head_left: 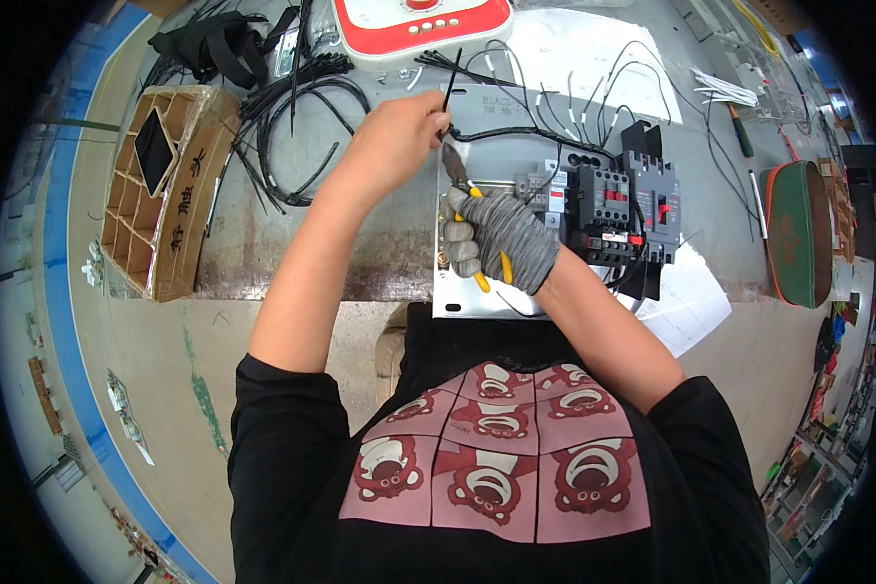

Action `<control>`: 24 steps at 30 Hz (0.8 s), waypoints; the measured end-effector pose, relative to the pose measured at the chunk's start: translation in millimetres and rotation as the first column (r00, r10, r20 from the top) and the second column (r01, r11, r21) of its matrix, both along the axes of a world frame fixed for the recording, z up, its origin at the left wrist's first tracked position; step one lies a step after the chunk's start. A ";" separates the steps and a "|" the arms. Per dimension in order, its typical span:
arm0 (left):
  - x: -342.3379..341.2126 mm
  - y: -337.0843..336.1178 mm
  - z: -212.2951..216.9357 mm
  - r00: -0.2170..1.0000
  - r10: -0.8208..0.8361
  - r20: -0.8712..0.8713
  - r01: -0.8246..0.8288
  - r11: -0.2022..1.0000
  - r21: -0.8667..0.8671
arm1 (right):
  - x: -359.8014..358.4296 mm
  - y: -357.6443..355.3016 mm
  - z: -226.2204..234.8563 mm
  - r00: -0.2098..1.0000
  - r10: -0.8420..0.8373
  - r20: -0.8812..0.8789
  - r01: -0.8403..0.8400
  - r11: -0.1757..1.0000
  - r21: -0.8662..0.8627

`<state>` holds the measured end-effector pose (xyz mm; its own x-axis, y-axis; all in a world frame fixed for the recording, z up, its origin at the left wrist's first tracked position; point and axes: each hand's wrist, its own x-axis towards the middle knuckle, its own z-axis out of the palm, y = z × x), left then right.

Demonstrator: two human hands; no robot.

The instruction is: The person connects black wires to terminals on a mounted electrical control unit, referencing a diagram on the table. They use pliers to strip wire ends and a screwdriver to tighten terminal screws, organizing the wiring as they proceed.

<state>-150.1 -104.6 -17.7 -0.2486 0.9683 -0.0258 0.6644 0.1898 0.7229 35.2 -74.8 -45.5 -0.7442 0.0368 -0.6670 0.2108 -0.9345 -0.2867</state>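
Observation:
My bare left hand [399, 141] is closed in a pinch at the upper left edge of a grey metal mounting plate [477, 302]. A thin black strip that looks like a cable tie [454, 78] sticks up from its fingertips. In a grey glove, my right hand [504, 234] is wrapped round yellow-handled pliers [455, 167]. The pliers' dark jaws point up, just below my left fingertips. A black wire bundle [516, 130] runs from there rightward across the plate to a contactor [603, 195] and a circuit breaker [652, 204]. My fingers hide what the jaws touch.
Coiled black cables [297, 127] and a cardboard compartment box [165, 195] with a phone [155, 151] on it lie left. A red-and-white device [423, 29] stands behind. On the right are a screwdriver [742, 131], a green case [796, 234] and paper sheets [686, 302].

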 end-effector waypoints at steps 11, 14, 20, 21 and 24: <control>-6.4 -109.1 49.2 0.888 0.292 0.356 -0.345 0.934 0.095 | 125.6 28.3 105.8 0.981 -0.180 0.068 0.018 0.437 0.899; -15.5 -215.5 47.2 0.873 0.464 0.150 -0.422 0.873 -0.243 | 206.5 111.3 100.1 0.891 -0.438 0.119 -0.050 0.165 0.985; 19.2 -324.0 -14.4 0.827 0.360 -0.432 -0.562 0.527 -0.637 | 305.3 213.9 -16.0 0.474 -0.696 0.539 -0.815 -0.116 0.567; 19.9 -324.5 -20.7 0.766 0.280 -0.579 -0.626 0.532 -0.570 | 310.0 217.5 -30.0 0.441 -0.690 0.574 -0.828 -0.067 0.556; 41.2 -205.1 12.8 0.733 0.541 -0.412 -0.617 0.784 -0.068 | 324.4 228.5 -48.5 0.540 -0.664 0.517 -0.756 -0.113 0.645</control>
